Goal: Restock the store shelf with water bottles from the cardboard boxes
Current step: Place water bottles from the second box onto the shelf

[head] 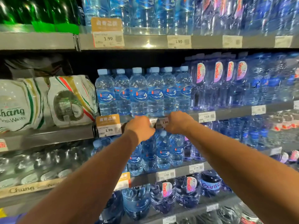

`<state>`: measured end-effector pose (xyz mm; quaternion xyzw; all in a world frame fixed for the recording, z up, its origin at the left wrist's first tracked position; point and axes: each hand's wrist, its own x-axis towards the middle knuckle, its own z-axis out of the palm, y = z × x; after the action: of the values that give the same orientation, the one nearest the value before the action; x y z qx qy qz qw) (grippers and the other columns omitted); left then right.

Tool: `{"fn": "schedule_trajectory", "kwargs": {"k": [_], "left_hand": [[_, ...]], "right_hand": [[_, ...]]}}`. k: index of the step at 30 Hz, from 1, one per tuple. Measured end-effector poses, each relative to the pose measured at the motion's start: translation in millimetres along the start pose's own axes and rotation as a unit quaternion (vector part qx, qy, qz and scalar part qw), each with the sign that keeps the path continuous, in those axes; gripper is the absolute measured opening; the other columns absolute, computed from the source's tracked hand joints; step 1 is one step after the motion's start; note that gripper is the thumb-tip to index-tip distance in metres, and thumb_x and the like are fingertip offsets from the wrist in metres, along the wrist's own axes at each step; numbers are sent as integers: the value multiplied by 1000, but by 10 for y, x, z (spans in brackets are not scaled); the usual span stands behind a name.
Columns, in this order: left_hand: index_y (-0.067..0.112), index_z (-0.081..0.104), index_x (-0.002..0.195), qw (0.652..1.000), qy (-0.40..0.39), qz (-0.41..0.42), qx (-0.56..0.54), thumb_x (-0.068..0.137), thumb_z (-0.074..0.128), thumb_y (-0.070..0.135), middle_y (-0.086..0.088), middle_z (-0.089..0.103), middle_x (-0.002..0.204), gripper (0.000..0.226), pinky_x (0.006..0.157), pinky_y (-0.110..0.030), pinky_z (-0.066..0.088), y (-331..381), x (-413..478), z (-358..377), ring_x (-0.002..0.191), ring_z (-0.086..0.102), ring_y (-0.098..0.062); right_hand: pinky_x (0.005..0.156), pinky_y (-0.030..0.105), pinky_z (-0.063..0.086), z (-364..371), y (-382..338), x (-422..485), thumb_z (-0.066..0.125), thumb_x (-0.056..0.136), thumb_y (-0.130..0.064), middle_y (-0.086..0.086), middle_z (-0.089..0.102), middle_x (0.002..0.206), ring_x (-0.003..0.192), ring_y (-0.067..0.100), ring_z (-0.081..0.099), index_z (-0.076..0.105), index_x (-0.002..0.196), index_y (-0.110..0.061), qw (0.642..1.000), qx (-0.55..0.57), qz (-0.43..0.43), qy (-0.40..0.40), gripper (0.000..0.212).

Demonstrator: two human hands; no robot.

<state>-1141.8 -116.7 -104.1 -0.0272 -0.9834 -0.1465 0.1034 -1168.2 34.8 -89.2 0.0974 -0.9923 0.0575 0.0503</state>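
Note:
A row of clear water bottles with light blue caps and blue labels stands on the middle shelf. More of the same bottles fill the shelf below. Both my arms reach to the front rail of the middle shelf. A small price tag reading 1.99 sits on the rail between my hands. My left hand curls its fingers at the tag's left edge. My right hand pinches its right edge. No cardboard box is in view.
White packs of soda water lie on the shelf to the left, with glass bottles below them. Purple-labelled bottles stand to the right. Green bottles and more water fill the top shelf. An orange 1.99 label hangs left of my hands.

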Motion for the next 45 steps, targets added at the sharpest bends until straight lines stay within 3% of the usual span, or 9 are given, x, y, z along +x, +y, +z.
{"fn": "schedule_trajectory", "kwargs": {"k": [2, 5, 9, 21, 26, 31, 35, 40, 45], "left_hand": [[11, 58, 83, 1000, 8, 0, 22, 85, 56, 29, -13, 65, 93, 19, 68, -33, 46, 145, -43, 92, 82, 59, -30], [12, 64, 95, 998, 18, 4, 59, 84, 56, 30, -13, 66, 104, 22, 80, -35, 50, 445, -120, 310, 95, 60, -32], [12, 65, 100, 997, -11, 3, 72, 86, 52, 33, -12, 64, 111, 28, 84, -36, 50, 991, -251, 672, 102, 59, -33], [14, 63, 97, 998, -50, -3, 42, 86, 54, 33, -9, 64, 109, 24, 76, -32, 49, 2133, -654, 1574, 99, 61, -30], [16, 65, 96, 994, -91, 15, 62, 86, 52, 32, -2, 60, 84, 23, 66, -29, 45, 2214, -677, 1812, 81, 60, -25], [16, 66, 101, 989, -130, 33, 65, 84, 54, 34, -7, 64, 103, 28, 78, -35, 51, 2179, -727, 2079, 96, 62, -30], [15, 67, 95, 984, -158, 47, 65, 85, 55, 34, -10, 64, 103, 24, 75, -34, 48, 2159, -785, 2338, 95, 62, -32], [15, 66, 101, 977, -192, 39, 81, 85, 54, 31, -11, 64, 107, 26, 75, -33, 46, 2242, -871, 2813, 99, 61, -33], [14, 64, 107, 971, -226, 16, 73, 89, 51, 30, -12, 66, 110, 28, 81, -36, 49, 2437, -782, 3313, 102, 63, -30]], "right_hand": [[66, 31, 44, 19, 146, -123, 56, 87, -31, 2, 51, 75, 81, 29, 56, 53, 81, -11, 1000, -7, -7, 2, 21], [75, 33, 48, 88, 474, -308, 57, 86, -30, 8, 62, 103, 97, 29, 60, 60, 97, -12, 1000, -14, -11, -11, 21], [86, 38, 47, 214, 1046, -594, 55, 88, -37, 9, 58, 121, 111, 30, 56, 59, 114, -12, 999, -25, -17, -26, 37], [89, 38, 46, 496, 2299, -1226, 55, 88, -31, 13, 59, 122, 112, 33, 56, 60, 116, -12, 997, -22, 16, -72, 35], [72, 33, 43, 657, 2394, -1281, 55, 86, -29, 8, 60, 103, 90, 28, 56, 59, 107, -11, 993, -18, 55, -100, 28], [73, 32, 41, 982, 2431, -1371, 54, 87, -31, 12, 61, 109, 100, 31, 59, 58, 109, -9, 989, -16, 75, -123, 32], [73, 32, 42, 1258, 2516, -1438, 54, 86, -28, 11, 61, 113, 102, 30, 60, 60, 107, -10, 985, -13, 97, -143, 29], [86, 37, 46, 1652, 2741, -1458, 51, 87, -30, 11, 58, 124, 113, 32, 56, 55, 122, -11, 984, -7, 98, -151, 40], [89, 36, 47, 2018, 3109, -1380, 57, 84, -30, 10, 58, 125, 114, 29, 57, 56, 122, -11, 983, -10, 57, -175, 42]]}}
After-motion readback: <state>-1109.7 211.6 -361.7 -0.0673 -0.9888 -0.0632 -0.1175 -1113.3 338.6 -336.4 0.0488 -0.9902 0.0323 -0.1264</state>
